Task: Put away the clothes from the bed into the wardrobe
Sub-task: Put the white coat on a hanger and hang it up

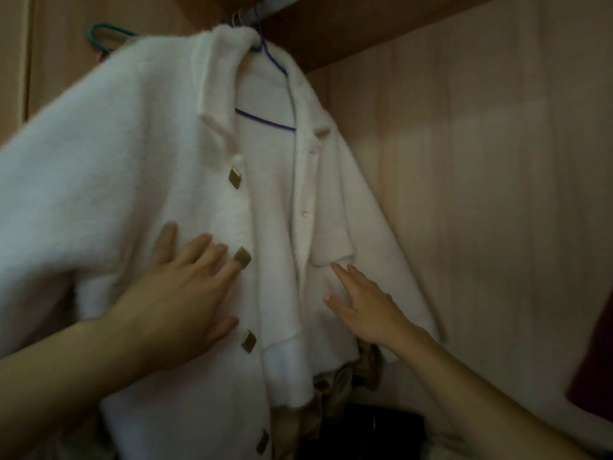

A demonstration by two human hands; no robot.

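Note:
A white fluffy cardigan [139, 167] with gold diamond buttons hangs on a purple hanger [268, 121] from the wardrobe rail [265, 8]. My left hand [185, 293] lies flat with spread fingers on its left front panel, beside the buttons. My right hand [361, 303] touches the right panel with straight fingers, just under the chest pocket flap. The front of the cardigan hangs unbuttoned between my hands.
A green hanger [106, 34] hangs behind the cardigan at upper left. The wooden wardrobe wall [481, 161] stands to the right. Crumpled beige cloth [335, 386] and something dark lie below the hem. A dark red item [593, 360] shows at the right edge.

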